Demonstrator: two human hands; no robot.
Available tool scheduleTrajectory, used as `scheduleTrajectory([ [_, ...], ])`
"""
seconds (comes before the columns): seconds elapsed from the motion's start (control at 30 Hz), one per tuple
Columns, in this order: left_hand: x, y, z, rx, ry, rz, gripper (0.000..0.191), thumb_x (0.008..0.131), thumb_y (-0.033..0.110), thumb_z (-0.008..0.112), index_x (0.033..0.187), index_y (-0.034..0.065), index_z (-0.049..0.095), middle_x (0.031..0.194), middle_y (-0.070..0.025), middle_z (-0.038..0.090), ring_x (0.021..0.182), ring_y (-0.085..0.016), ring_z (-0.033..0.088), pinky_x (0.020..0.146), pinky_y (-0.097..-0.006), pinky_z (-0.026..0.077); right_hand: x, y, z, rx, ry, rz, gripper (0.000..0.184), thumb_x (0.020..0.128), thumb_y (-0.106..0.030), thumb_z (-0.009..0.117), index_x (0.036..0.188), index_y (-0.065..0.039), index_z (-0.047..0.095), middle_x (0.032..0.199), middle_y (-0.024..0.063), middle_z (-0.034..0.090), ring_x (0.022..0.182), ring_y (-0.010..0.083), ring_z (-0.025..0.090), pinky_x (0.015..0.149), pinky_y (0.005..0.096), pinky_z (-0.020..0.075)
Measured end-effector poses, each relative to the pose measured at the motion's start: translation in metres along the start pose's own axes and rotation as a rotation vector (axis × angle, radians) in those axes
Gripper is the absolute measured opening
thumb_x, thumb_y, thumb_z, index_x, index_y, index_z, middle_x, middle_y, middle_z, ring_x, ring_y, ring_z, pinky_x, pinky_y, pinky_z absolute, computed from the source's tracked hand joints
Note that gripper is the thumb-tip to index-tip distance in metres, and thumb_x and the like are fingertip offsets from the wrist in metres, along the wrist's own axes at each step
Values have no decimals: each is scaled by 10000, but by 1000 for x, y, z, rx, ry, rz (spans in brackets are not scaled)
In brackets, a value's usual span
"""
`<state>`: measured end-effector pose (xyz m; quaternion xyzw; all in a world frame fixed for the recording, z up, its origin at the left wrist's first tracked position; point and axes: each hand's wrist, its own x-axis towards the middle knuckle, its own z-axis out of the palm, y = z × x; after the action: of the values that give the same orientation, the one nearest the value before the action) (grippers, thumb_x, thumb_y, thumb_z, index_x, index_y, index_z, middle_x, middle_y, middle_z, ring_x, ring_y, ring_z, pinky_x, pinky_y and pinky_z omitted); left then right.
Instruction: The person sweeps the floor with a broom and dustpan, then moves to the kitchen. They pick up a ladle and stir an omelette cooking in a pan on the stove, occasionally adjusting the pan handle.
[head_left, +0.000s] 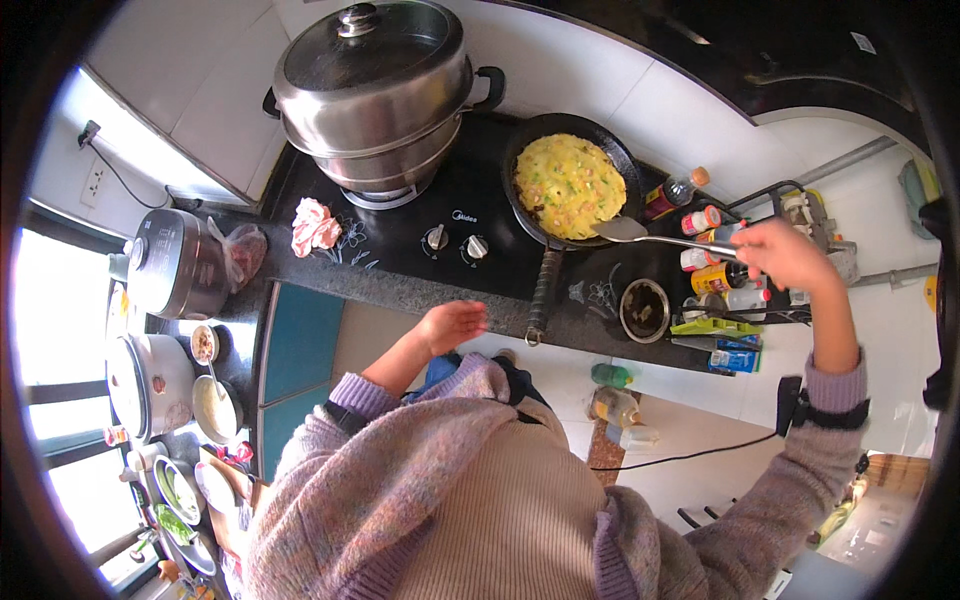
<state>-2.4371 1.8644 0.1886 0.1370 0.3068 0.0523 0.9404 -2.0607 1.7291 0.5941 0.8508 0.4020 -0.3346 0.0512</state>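
My right hand (784, 255) grips the handle of a metal spatula (621, 229), whose blade rests at the lower right edge of an omelette (568, 184). The omelette is yellow, flecked with green and brown bits, and covers most of the floor of a black frying pan (636, 176). The pan sits on the right burner, its wrapped handle (544, 289) pointing toward me. My left hand (454, 328) hovers near the counter's front edge, holding nothing, its fingers loosely curved.
A large lidded steamer pot (375, 97) stands on the left burner of the black gas hob (397, 244). A crumpled pink cloth (315, 227) lies beside it. To the right are a round metal bowl (644, 311) and a rack of condiment bottles (716, 277). Rice cookers (176, 262) line the left counter.
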Motion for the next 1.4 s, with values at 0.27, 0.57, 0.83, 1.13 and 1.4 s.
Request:
scheduleTrajectory([
  [0.27,45,-2,144,23,-62,-97,317,857,359,635,890,66,518,865,-99,606,689,-230,593,683,-362,516,-1,89,172,923,295,104,416,938,-240,532,1316,-73,489,691,-41,531,496,19,402,438,198,347],
  [0.57,35,26,168,323,-96,24,320,896,164,524,599,93,426,546,7,400,478,-103,384,466,-246,336,-9,65,289,1341,546,-241,396,912,-100,492,1306,-70,513,721,-47,508,510,-1,373,442,165,298],
  [0.83,-27,35,180,396,-115,-37,246,925,119,429,679,115,446,564,35,378,420,-67,373,379,-217,307,-23,83,285,1185,566,-126,452,872,-143,535,1312,-46,503,750,-21,541,583,40,451,524,199,385],
  [1.13,-8,30,171,349,-220,14,330,910,198,491,603,126,395,531,42,366,449,-77,373,434,-235,318,-13,79,255,1180,584,-278,427,878,-64,503,1303,-26,505,767,-14,527,648,53,467,603,187,393],
  [1.4,1,31,156,469,-222,115,284,888,180,528,637,106,417,540,12,399,444,-88,393,424,-239,328,-9,69,248,1016,622,-228,420,894,-74,516,1310,-19,501,733,-23,534,587,27,416,532,178,358],
])
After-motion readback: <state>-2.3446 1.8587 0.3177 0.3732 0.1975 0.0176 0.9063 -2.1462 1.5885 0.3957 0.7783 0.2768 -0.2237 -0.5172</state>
